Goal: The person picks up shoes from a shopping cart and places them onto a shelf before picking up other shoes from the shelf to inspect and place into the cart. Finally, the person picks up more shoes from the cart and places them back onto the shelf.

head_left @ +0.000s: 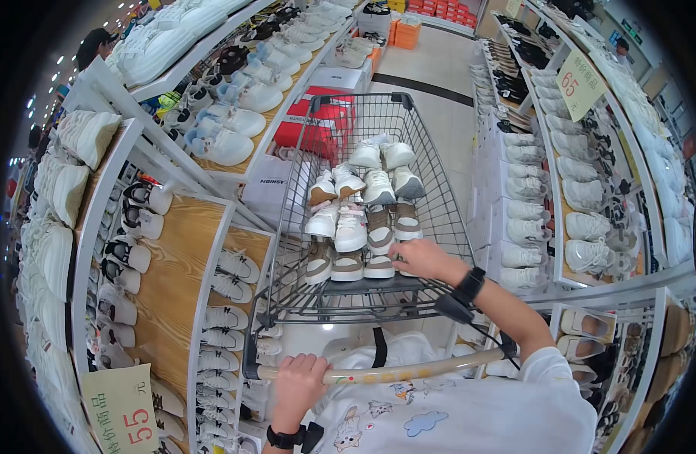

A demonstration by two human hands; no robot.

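Note:
A wire shopping cart stands in front of me, with several white and brown-and-white shoes in rows inside it. My left hand is wrapped round the cart's beige handle. My right hand is inside the cart, beside the brown-and-white shoes at the near right of the rows. Its fingers are bent near a shoe, and whether they grip anything is too small to tell. Both wrists wear black bands.
Shoe shelves line the left and right. Price signs hang at the lower left and upper right. White boxes and red boxes stand left of the cart. An aisle floor runs ahead to orange boxes.

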